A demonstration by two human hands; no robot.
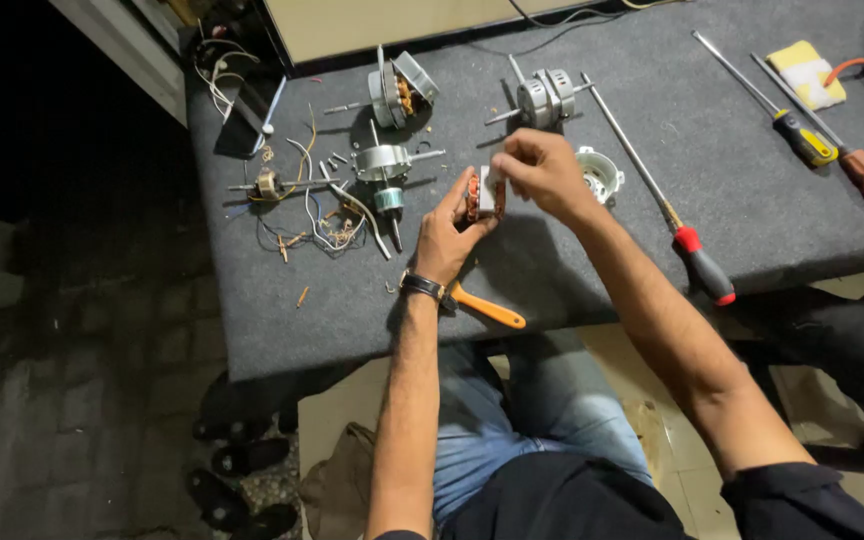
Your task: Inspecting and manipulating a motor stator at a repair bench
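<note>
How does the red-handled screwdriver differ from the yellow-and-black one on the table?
The red-handled screwdriver lies near the table's front edge, close to the right hand; the yellow-and-black screwdriver lies farther back and to the right. The red-handled one has a longer shaft, reaching up beside a small motor; the yellow-and-black one's is shorter. Both lie flat on the grey table, slanted the same way, handles toward the person.

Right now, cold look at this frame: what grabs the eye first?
The two hands meeting mid-table: the left hand and right hand together hold a small motor stator with copper windings. Left of them lies a scatter of motor parts and loose wires on the grey table. A red-handled screwdriver lies to the right.
</note>
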